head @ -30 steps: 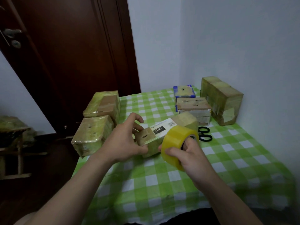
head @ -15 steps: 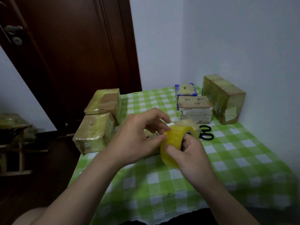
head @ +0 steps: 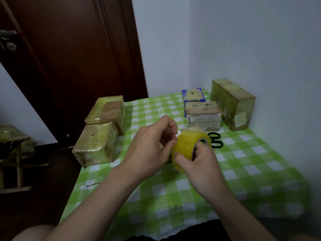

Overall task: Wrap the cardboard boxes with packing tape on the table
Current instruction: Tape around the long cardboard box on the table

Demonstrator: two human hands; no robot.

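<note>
The left hand [head: 152,146] has come off the small box [head: 194,129] it steadied a second ago and sits against the tape roll [head: 186,146], just where it was half a second back. Its fingers are curled in tight, thumb and fingertips pinching at the roll's left edge; whether they have a loose end of tape, I can't tell. The right hand [head: 201,164] keeps its grip on the roll: thumb pressed on the yellow outer face, fingers hooked through the core. The roll stands on edge above the middle of the bench [head: 243,164].

The small box's white label, plain to see a second ago, is hidden now. Only the box's far end peeks out above the roll, just behind both hands.

Now the other boxes, every one shut, so what's inside can't be seen. On the left edge sit the near left box [head: 97,143] and the far left box [head: 107,108], close together and glossy with tape. At the back there's a blue box [head: 192,94], with the white-sided box [head: 203,115] right in front of it. The tall box [head: 232,103] stands beside them against the wall. Black scissors [head: 215,140] lie on the checked cloth just right of the roll.
</note>
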